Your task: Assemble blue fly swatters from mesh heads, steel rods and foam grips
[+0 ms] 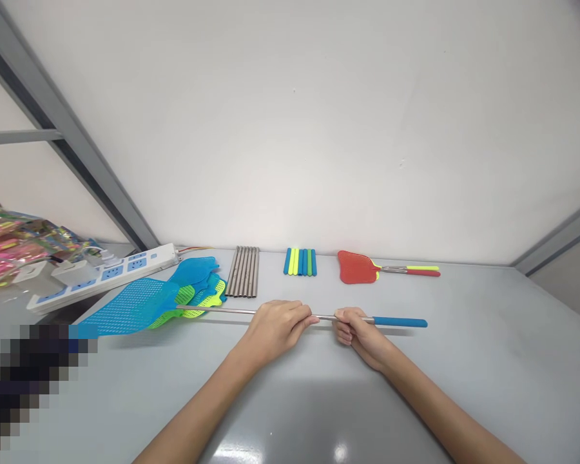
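A fly swatter with a blue mesh head, a long thin metal rod and a blue grip lies crosswise in front of me, its rod drawn out long. My left hand is closed round the middle of the rod. To the right, my right hand grips the rod just short of the blue grip. A short stretch of bare rod shows between the two hands. The swatter's head overlaps a pile of blue, green and yellow swatter heads at the left.
Several metal tubes lie side by side near the wall. Beside them is a row of blue, yellow and green grips. Further right rest swatters with red and yellow heads. A white power strip with plugs and shiny plastic bags are at the left.
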`<move>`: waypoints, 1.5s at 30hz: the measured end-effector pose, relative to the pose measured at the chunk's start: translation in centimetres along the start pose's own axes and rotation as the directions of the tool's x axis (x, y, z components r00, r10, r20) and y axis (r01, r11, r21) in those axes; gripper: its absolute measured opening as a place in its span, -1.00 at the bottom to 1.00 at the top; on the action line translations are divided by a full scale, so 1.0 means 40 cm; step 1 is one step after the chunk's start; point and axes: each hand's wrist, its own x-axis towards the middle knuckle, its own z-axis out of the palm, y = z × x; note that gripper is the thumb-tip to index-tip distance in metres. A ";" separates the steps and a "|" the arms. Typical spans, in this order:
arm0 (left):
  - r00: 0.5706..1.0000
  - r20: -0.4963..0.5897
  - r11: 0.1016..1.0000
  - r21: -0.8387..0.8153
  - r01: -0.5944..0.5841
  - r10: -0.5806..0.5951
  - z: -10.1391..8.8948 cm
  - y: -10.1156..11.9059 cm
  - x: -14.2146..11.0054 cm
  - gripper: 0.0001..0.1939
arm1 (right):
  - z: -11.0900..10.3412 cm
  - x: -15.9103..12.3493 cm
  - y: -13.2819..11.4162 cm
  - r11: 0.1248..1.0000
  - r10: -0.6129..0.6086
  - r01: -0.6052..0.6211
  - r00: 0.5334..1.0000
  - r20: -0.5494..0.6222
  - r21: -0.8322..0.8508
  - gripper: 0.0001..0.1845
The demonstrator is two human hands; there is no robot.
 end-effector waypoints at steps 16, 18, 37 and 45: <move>1.000 -0.004 1.000 -0.019 0.000 0.000 -0.003 -0.016 0.001 -0.65 | -0.024 0.007 0.002 1.000 -0.013 0.013 1.000 -0.006 -0.020 -0.67; 1.000 -0.008 1.000 -0.022 0.004 -0.004 -0.003 -0.017 0.000 -0.64 | -0.025 0.007 0.001 1.000 -0.012 0.012 1.000 -0.003 -0.023 -0.66; 1.000 0.009 0.999 -0.041 0.009 -0.009 -0.012 -0.026 -0.001 -0.64 | -0.028 0.005 -0.003 0.999 -0.033 0.033 0.999 0.014 0.000 -0.65; 0.999 0.026 0.999 -0.039 0.026 -0.025 -0.010 -0.032 -0.001 -0.63 | -0.033 0.006 -0.004 1.000 -0.023 0.023 1.000 0.003 0.004 -0.67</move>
